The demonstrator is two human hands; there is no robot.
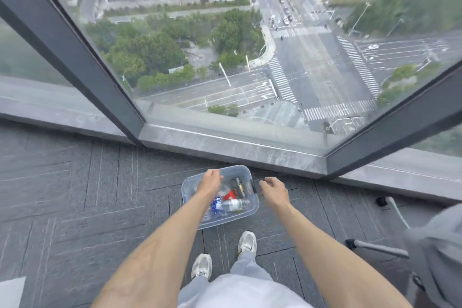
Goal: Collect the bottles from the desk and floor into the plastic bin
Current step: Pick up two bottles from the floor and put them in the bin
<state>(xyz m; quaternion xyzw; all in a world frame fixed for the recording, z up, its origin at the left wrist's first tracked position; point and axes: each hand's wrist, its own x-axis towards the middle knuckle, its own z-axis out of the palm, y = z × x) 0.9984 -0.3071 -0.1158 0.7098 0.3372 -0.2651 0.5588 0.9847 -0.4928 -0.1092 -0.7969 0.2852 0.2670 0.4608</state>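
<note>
A clear plastic bin (252, 212) stands on the grey carpet in front of my feet, close to the window sill. Inside it lie several bottles: a clear one with a blue label (217, 205), a clear one with a white label (233, 204), a dark bottle (236, 184), and something red (228, 194). My left hand (211, 180) hovers over the bin's far left part, fingers curled, with nothing visible in it. My right hand (273, 189) hangs just right of the bin's black side latch (254, 186), fingers loosely curled and empty.
A floor-to-ceiling window with a grey stone sill (225, 142) and dark frame posts (82, 57) lies just beyond the bin. An office chair's base with a grey garment (435, 245) stands at the right. A white surface corner (11, 292) shows at the lower left.
</note>
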